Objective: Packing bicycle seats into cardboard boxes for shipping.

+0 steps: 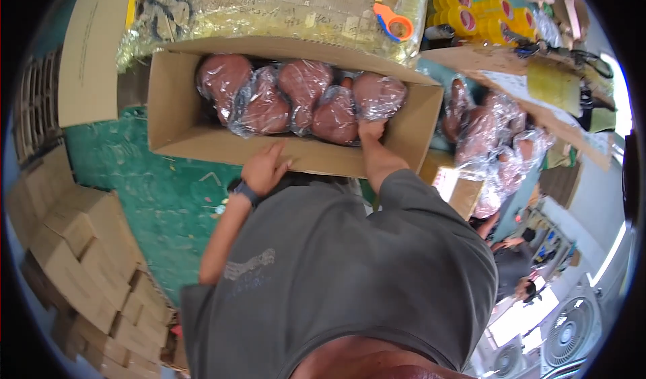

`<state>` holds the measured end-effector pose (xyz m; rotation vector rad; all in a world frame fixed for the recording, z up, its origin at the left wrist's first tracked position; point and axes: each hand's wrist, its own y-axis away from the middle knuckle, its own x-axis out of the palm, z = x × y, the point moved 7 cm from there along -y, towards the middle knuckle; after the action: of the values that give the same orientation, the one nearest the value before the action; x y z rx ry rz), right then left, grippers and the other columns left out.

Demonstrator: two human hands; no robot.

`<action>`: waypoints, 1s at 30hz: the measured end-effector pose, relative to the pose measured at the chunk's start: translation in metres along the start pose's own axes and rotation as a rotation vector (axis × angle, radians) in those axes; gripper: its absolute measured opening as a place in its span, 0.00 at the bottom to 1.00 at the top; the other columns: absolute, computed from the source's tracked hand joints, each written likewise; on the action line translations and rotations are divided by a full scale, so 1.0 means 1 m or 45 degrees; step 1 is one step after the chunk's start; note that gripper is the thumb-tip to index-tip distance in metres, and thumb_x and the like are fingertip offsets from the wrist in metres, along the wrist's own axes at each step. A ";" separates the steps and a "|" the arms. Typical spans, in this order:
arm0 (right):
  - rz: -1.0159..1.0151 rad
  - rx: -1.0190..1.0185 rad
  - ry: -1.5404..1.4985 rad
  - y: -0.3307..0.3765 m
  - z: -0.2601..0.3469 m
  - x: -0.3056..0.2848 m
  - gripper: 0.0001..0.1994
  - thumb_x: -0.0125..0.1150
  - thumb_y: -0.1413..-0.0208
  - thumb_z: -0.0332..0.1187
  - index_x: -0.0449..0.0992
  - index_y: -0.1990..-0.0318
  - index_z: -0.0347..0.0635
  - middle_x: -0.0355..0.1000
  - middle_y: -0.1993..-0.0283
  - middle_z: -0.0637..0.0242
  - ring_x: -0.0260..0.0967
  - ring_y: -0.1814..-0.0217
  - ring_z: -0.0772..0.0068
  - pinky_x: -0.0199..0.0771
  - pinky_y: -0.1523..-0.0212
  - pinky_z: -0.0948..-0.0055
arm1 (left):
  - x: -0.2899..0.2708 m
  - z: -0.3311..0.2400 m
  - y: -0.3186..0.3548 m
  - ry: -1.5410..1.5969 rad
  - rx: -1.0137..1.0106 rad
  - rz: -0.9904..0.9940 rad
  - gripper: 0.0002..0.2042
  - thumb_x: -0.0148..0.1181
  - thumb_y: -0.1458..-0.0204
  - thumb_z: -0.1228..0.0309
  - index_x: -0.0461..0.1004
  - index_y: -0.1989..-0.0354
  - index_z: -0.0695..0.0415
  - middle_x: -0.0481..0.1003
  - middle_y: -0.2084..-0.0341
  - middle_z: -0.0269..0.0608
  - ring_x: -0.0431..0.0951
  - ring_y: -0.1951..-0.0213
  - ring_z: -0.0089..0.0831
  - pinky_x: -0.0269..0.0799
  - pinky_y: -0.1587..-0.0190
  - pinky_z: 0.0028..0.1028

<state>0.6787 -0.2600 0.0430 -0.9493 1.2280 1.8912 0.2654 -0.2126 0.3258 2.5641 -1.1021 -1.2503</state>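
Five brown rounded items, each wrapped in clear plastic, lie in a row inside an open cardboard box (182, 120) resting on the green desk (155, 197). The right hand (371, 130) reaches over the box's near wall at its right end, fingers curled onto the last wrapped item (378, 95); whether they grip it or merely press it cannot be told. The left hand (264, 169), a dark band on its wrist, lies flat and open on the near wall, steadying it and holding nothing. Judged from this, seating the item well calls for bracing the box and pressing it level with its neighbours. More wrapped items (494, 143) are piled beyond the box's right end.
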 end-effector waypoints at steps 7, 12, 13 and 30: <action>0.686 -0.201 -0.707 -0.023 -0.002 0.031 0.40 0.82 0.52 0.36 0.72 0.31 0.35 0.80 0.37 0.50 0.80 0.38 0.52 0.79 0.37 0.57 | -0.041 0.009 0.048 0.084 -0.014 -0.179 0.26 0.71 0.38 0.63 0.75 0.33 0.58 0.82 0.44 0.55 0.82 0.44 0.56 0.77 0.40 0.48; 0.034 -0.219 -0.259 0.006 0.002 0.012 0.37 0.82 0.50 0.38 0.72 0.34 0.38 0.80 0.38 0.42 0.80 0.38 0.40 0.80 0.36 0.50 | -0.027 0.032 0.044 -0.107 0.224 0.077 0.25 0.71 0.38 0.62 0.76 0.34 0.57 0.82 0.45 0.55 0.82 0.44 0.55 0.78 0.40 0.47; -0.213 -0.181 -0.191 0.013 0.000 0.003 0.35 0.81 0.50 0.38 0.73 0.35 0.39 0.80 0.39 0.41 0.79 0.36 0.38 0.79 0.34 0.49 | -0.028 0.030 0.048 -0.161 0.283 0.101 0.25 0.71 0.38 0.62 0.76 0.34 0.57 0.82 0.45 0.55 0.82 0.44 0.55 0.78 0.40 0.47; 0.034 -1.154 -0.342 0.210 0.087 -0.183 0.33 0.70 0.40 0.48 0.76 0.30 0.44 0.79 0.35 0.47 0.79 0.36 0.45 0.80 0.37 0.45 | 0.050 -0.075 0.185 -0.547 0.863 0.442 0.29 0.69 0.37 0.64 0.71 0.29 0.61 0.78 0.37 0.57 0.76 0.34 0.56 0.69 0.30 0.49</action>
<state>0.5757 -0.2740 0.3158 -1.0459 0.1774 2.5345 0.2337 -0.3980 0.4097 2.3486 -2.2846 -1.5701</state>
